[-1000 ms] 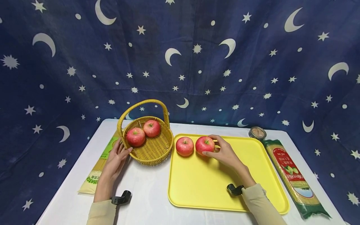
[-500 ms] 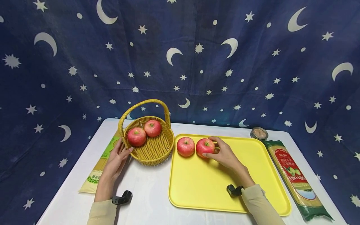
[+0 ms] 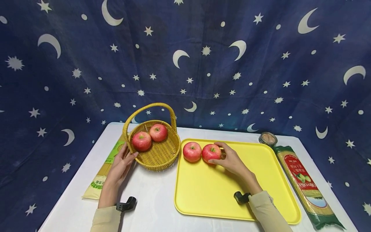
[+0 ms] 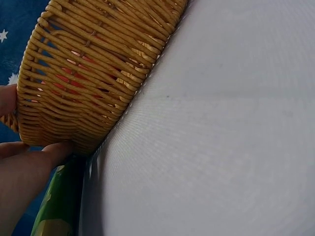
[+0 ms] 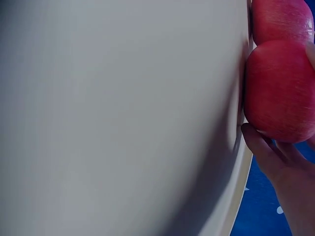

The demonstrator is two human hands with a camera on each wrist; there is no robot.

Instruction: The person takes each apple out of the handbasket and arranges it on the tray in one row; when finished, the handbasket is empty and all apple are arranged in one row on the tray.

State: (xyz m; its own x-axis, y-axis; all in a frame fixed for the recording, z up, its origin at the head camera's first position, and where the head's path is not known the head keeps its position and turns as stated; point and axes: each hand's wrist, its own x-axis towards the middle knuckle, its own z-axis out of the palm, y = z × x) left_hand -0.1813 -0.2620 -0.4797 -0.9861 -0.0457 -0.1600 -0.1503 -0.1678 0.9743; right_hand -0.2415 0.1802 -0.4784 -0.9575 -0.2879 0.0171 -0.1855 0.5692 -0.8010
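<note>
My left hand (image 3: 120, 166) grips the near-left side of a yellow woven basket (image 3: 157, 156), thumb at the rim and fingers against its outer wall. In the left wrist view, fingertips (image 4: 59, 151) press low on the weave. Two red apples, one nearer (image 3: 141, 141) and one farther back (image 3: 158, 132), lie inside the basket. My right hand (image 3: 232, 161) holds a red apple (image 3: 211, 152) between thumb and fingers on the yellow tray (image 3: 214, 193). Another apple (image 3: 192, 152) sits just left of it; the two overlap in the right wrist view.
A green-labelled noodle packet (image 3: 99, 178) lies left of the basket, partly hidden by my left arm. Right of the tray are a long pasta packet (image 3: 308, 187) and a small round tin (image 3: 268, 138). A starry blue cloth (image 3: 162, 77) hangs behind the white table (image 3: 150, 199).
The held apple has shifted slightly left and toward me, closer to the other tray apple, with my right hand on it. My left hand stays on the basket.
</note>
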